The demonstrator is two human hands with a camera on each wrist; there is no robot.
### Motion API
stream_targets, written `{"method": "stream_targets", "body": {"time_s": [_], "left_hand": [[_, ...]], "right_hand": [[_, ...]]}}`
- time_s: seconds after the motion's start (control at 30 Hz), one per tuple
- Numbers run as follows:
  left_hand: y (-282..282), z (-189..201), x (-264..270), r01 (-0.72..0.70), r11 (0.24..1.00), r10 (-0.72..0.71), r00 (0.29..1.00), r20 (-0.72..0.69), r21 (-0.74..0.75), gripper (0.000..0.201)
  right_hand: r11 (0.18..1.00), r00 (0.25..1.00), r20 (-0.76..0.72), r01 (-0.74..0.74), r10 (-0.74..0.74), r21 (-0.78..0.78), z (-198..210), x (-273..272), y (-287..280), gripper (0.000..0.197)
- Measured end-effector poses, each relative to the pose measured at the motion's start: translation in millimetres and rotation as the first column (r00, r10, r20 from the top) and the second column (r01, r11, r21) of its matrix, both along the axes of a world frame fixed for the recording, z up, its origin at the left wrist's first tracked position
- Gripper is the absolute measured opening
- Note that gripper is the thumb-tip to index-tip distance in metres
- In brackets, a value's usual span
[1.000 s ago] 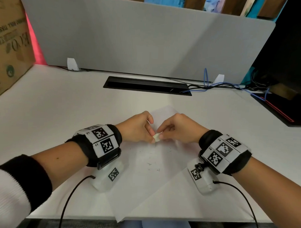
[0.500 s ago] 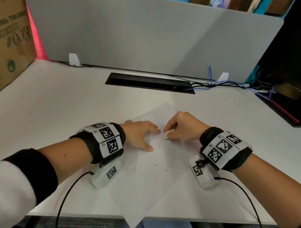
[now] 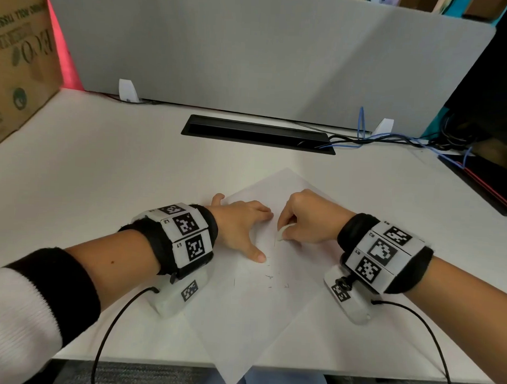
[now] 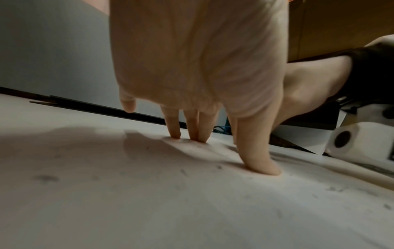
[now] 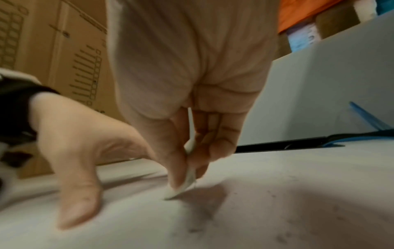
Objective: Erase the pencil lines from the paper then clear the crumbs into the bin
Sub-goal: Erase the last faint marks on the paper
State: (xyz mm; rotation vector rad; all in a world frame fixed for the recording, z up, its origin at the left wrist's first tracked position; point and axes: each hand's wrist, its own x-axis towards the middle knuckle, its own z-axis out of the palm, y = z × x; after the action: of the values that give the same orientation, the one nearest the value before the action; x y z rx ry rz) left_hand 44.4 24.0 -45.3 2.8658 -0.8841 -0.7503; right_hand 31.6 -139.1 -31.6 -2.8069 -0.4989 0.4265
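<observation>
Item: thin paper sheet under erasure, worn eraser, loose crumbs — on the desk.

Your left hand (image 3: 239, 225) lies spread with straight fingers (image 4: 259, 161) pressing the paper (image 3: 251, 315) flat; your right hand (image 3: 306, 219) pinches a small white eraser (image 3: 282, 232) between thumb and fingertips (image 5: 177, 171), its tip on the sheet. The paper sits cornerwise on the desk (image 3: 103, 186), its near corner hanging past the front edge. Judged light, limp and easily creased: keep it pinned close beside the rubbing spot and stroke away from the holding hand. The eraser looks thin and worn, likely to flex or slip; grip it low. The crumbs (image 3: 269, 277), scattered mid-sheet, will probably scatter at a breath; lifting the sheet by two opposite edges should funnel them. Open desk lies left and ahead; cables (image 3: 392, 137) and a cable slot (image 3: 257, 133) lie farther back. No bin is in view.
</observation>
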Motion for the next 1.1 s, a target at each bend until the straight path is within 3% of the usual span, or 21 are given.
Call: {"method": "stream_targets", "body": {"time_s": [0.1, 0.3, 0.43, 0.6, 0.8, 0.97, 1.1], "left_hand": [[0, 0, 0, 0.0, 1.0, 0.0, 1.0, 0.002, 0.001, 0.09], [-1, 1, 0, 0.002, 1.0, -0.002, 1.0, 0.008, 0.012, 0.091], [-1, 2, -1, 0.007, 1.0, -0.007, 1.0, 0.004, 0.025, 0.09], [-1, 2, -1, 0.006, 1.0, -0.006, 1.0, 0.003, 0.02, 0.091], [-1, 1, 0, 0.003, 1.0, -0.003, 1.0, -0.006, 0.009, 0.09], [0, 1, 0, 0.013, 1.0, -0.013, 1.0, 0.001, 0.019, 0.092], [-1, 1, 1, 0.012, 1.0, -0.012, 1.0, -0.003, 0.006, 0.09]], "right_hand": [[0.999, 0.998, 0.047, 0.04, -0.04, -0.012, 1, 8, 1, 0.024], [0.997, 0.996, -0.039, -0.081, 0.081, 0.001, -1, -7, 2, 0.018], [1.0, 1.0, 0.028, 0.004, -0.004, 0.004, 0, 9, -3, 0.021], [0.997, 0.996, -0.068, -0.063, 0.065, 0.035, -3, -6, -2, 0.017], [1.0, 1.0, 0.018, 0.008, -0.008, -0.001, -1, 11, 0, 0.023], [0.996, 0.993, -0.092, -0.077, 0.08, 0.041, -3, -12, 1, 0.019], [1.0, 1.0, 0.002, -0.018, 0.018, 0.012, -3, 4, 1, 0.021]]}}
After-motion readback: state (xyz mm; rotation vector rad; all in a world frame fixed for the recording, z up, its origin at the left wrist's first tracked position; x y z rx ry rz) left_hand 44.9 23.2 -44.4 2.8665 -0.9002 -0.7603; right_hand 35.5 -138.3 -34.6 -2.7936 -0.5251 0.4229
